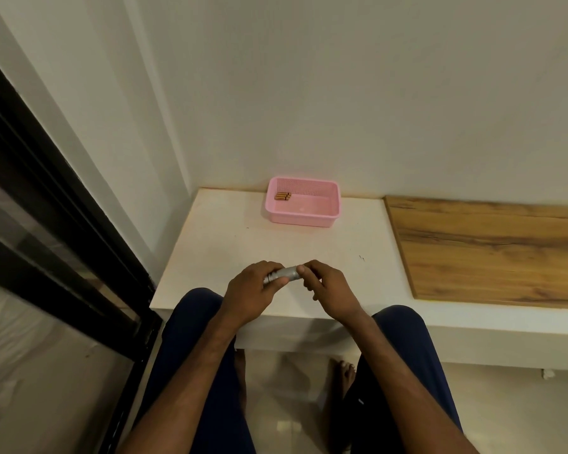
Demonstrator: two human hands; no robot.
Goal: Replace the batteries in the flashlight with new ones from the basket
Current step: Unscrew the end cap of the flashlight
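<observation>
A small silver flashlight (284,274) lies crosswise between both hands, just above the near part of the white table (230,237). My left hand (254,291) grips its left half, fingers curled round the body. My right hand (322,286) pinches its right end with thumb and fingertips. Against the back wall stands a pink plastic basket (333,204). In the basket's back left corner lie a few brown batteries (282,196) side by side.
A wooden board (492,247) covers the counter to the right of the white table. A dark-framed glass door (46,204) runs along the left. My knees in dark trousers sit under the table's front edge, bare feet on the tiled floor.
</observation>
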